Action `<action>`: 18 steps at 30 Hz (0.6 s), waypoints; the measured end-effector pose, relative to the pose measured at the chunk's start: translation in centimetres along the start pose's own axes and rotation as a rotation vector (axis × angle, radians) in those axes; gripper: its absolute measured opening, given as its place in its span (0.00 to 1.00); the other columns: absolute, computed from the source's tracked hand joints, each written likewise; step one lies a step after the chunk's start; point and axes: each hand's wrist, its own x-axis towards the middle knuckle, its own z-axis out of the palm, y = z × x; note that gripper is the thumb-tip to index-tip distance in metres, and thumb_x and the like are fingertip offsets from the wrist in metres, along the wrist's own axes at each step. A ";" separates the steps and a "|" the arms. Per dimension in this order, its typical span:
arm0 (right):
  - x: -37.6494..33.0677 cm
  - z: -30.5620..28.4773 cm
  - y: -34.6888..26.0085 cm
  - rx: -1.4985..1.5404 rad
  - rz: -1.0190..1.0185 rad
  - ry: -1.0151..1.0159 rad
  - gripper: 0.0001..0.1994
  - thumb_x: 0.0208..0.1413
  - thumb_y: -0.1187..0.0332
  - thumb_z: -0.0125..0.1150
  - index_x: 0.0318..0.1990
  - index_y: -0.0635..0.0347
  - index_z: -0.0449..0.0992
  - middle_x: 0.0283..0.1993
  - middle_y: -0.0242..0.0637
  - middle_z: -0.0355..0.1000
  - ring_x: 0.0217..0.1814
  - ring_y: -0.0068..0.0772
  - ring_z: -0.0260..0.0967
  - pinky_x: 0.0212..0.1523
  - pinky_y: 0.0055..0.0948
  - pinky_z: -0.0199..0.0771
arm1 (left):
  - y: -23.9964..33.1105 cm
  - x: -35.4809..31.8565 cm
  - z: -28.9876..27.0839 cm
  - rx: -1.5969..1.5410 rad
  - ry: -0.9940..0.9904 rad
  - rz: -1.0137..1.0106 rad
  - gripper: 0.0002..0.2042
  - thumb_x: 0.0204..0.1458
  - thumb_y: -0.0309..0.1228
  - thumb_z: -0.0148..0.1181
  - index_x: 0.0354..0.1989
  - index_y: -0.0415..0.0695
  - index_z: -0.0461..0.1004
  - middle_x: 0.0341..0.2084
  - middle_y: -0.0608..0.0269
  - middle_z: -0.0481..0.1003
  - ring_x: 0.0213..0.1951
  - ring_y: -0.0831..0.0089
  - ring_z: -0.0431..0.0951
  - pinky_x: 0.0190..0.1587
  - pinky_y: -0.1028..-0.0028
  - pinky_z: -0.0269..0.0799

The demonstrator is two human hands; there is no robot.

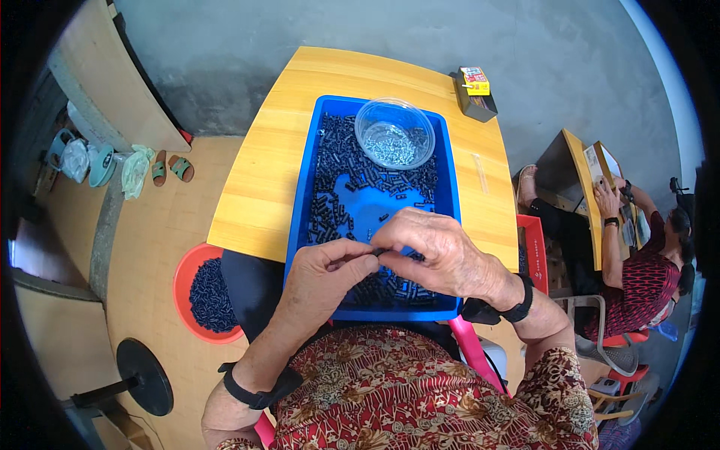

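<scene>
Over the blue tray (301,196) on the table (259,180), the left hand (324,276) and right hand (442,251) meet fingertip to fingertip, both curled and pinching one small black piece (381,252) between them, above more pieces in the tray

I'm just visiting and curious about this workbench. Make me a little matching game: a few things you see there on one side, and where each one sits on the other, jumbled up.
Things:
1. clear plastic bowl
2. red basin
3. small box
4. small black piece

Places:
A. on the floor, left of the table
B. pinched between the left hand and right hand
C. at the far end of the blue tray
D. on the wooden table, far right corner

Pairs: 1-C, 2-A, 3-D, 4-B
</scene>
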 end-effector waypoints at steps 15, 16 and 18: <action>-1.1 0.8 -0.4 -0.247 -0.062 0.158 0.14 0.41 0.75 0.71 0.36 0.60 0.74 0.33 0.35 0.71 0.36 0.39 0.71 0.36 0.34 0.69 | 0.5 -0.1 1.1 -0.399 0.019 -0.185 0.08 0.55 0.32 0.65 0.40 0.44 0.81 0.34 0.70 0.79 0.38 0.81 0.77 0.46 0.80 0.72; -1.1 0.8 -0.4 -0.247 -0.062 0.159 0.14 0.41 0.75 0.71 0.36 0.60 0.74 0.33 0.35 0.71 0.36 0.39 0.71 0.36 0.34 0.69 | 0.5 0.0 1.2 -0.399 0.018 -0.186 0.08 0.55 0.32 0.65 0.40 0.44 0.81 0.34 0.70 0.79 0.38 0.81 0.77 0.46 0.80 0.72; -1.3 0.8 -0.3 -0.254 -0.070 0.164 0.14 0.41 0.75 0.71 0.37 0.60 0.74 0.33 0.36 0.71 0.36 0.39 0.71 0.36 0.35 0.69 | 0.2 0.0 1.3 -0.404 0.030 -0.173 0.08 0.55 0.32 0.65 0.40 0.43 0.80 0.33 0.70 0.79 0.37 0.82 0.77 0.44 0.80 0.72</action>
